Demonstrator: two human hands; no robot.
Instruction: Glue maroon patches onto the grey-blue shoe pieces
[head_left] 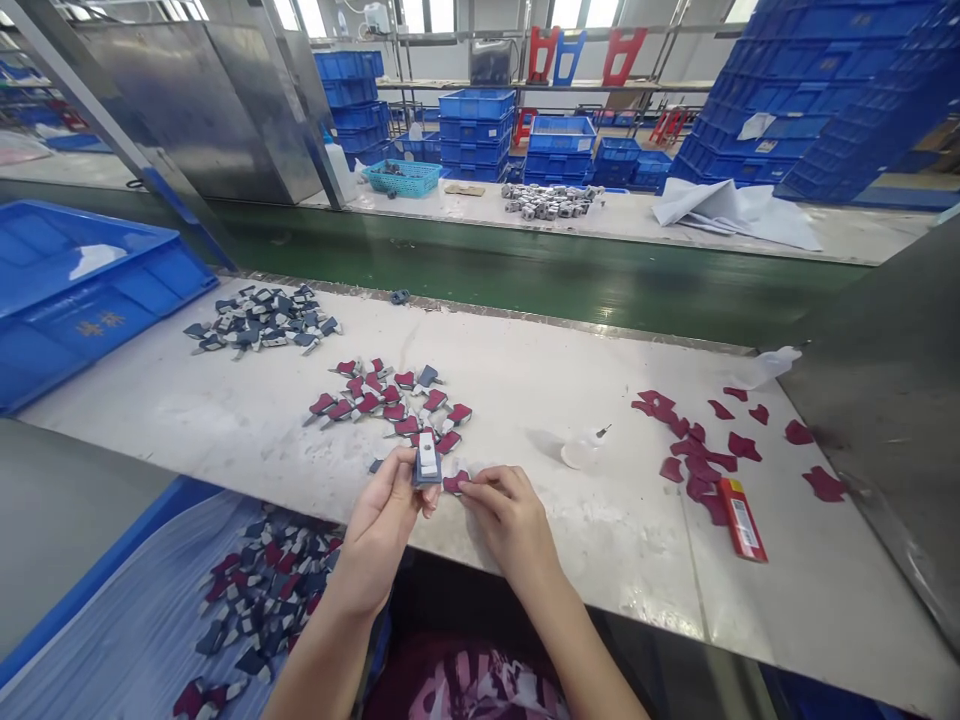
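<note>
Between the thumb and fingers of my left hand (384, 520) is a small dark blue and white part (427, 458), held just above the table's front edge. My right hand (511, 515) pinches a maroon piece (455, 483) close beside it, to the right. Behind both hands lies a pile of maroon-topped parts (390, 395). Blue-grey and white parts (266, 318) form another pile at the back left. Loose maroon pieces (697, 465) are scattered on the right side of the table.
A clear squeeze bottle (583, 450) and a red box (742, 520) stand out on the table (555, 560). At the left is a blue crate (97, 300); below, a lined bin (135, 620) holds many parts. A metal panel (892, 400) borders the right.
</note>
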